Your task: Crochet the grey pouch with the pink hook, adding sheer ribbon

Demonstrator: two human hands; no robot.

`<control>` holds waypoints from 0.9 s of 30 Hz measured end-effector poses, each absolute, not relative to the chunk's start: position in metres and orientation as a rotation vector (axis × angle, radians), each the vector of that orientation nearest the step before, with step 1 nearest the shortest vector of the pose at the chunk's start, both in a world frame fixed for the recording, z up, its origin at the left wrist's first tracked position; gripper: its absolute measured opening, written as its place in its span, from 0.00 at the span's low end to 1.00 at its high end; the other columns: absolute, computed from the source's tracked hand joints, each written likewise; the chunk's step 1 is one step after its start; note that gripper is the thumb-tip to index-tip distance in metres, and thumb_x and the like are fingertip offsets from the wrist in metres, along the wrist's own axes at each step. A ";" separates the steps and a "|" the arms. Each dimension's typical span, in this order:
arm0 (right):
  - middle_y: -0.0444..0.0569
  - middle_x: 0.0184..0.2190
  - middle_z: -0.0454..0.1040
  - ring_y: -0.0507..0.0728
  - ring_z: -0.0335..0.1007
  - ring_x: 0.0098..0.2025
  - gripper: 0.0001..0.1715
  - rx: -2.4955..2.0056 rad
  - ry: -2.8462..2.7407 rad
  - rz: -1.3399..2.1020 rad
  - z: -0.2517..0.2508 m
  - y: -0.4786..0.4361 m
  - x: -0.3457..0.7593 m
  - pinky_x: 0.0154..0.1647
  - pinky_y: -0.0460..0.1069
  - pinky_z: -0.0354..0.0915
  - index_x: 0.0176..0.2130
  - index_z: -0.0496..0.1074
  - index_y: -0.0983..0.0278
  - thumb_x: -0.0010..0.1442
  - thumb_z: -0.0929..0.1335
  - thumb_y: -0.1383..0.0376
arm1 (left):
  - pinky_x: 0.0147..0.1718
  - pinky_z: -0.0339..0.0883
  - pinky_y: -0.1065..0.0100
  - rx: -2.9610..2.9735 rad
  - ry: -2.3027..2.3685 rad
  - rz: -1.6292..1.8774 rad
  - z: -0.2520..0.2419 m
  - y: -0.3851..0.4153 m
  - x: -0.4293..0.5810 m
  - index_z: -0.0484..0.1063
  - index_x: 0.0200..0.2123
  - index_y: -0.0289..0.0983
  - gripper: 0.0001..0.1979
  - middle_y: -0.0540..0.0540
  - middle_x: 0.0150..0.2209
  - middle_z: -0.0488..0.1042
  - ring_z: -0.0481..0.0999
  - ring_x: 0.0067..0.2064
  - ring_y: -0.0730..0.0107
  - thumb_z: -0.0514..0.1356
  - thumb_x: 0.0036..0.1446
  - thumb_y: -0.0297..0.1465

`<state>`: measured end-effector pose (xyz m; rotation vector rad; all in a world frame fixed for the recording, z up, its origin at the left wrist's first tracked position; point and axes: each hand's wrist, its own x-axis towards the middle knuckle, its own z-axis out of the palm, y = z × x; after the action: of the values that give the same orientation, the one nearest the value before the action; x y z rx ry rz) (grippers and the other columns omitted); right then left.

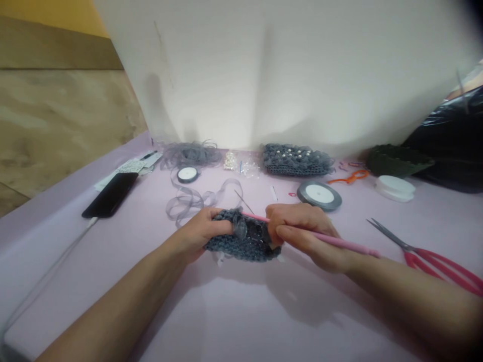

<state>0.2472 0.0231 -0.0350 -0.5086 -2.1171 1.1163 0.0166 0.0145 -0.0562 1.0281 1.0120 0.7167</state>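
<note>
A grey-blue crocheted piece is held up above the table between both hands. My left hand is closed on its left end, thumb on top. My right hand grips a pink crochet hook whose tip points left, at the upper edge of the work. Some right-hand fingers are by the piece's right end, partly hidden. Sheer grey ribbon lies in loops behind the left hand, and a bunch of it shows on the piece. A thin needle-like bar sticks up behind the work.
Along the back lie a finished-looking crocheted piece with pearls, a bag of pearls and ribbon spools. Red-handled scissors are at right, near a white spool. At left rests a phone with its cable.
</note>
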 end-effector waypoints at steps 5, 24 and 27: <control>0.42 0.24 0.64 0.49 0.58 0.25 0.14 -0.525 -2.104 1.106 -0.035 0.023 0.246 0.26 0.48 0.55 0.26 0.67 0.63 0.63 0.61 0.68 | 0.27 0.67 0.69 1.037 1.011 0.696 -0.056 0.016 0.016 0.74 0.27 0.32 0.04 0.47 0.23 0.73 0.74 0.25 0.70 0.63 0.45 0.27; 0.41 0.23 0.65 0.48 0.59 0.24 0.12 -0.742 -2.048 0.860 -0.038 0.020 0.240 0.25 0.45 0.56 0.27 0.66 0.63 0.62 0.62 0.70 | 0.25 0.66 0.69 1.076 1.043 0.741 -0.057 0.013 0.021 0.71 0.27 0.33 0.04 0.49 0.24 0.71 0.71 0.24 0.71 0.62 0.46 0.28; 0.40 0.23 0.66 0.48 0.60 0.24 0.08 -0.826 -1.994 0.755 -0.040 0.022 0.234 0.25 0.44 0.57 0.30 0.66 0.63 0.62 0.65 0.70 | 0.25 0.63 0.70 1.243 1.138 0.781 -0.055 0.010 0.025 0.69 0.26 0.35 0.02 0.52 0.23 0.67 0.68 0.25 0.73 0.60 0.47 0.27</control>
<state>0.2339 0.0216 -0.0398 -0.8264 -1.9942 0.7547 0.0248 0.0101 -0.0550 1.2433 1.1379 0.7806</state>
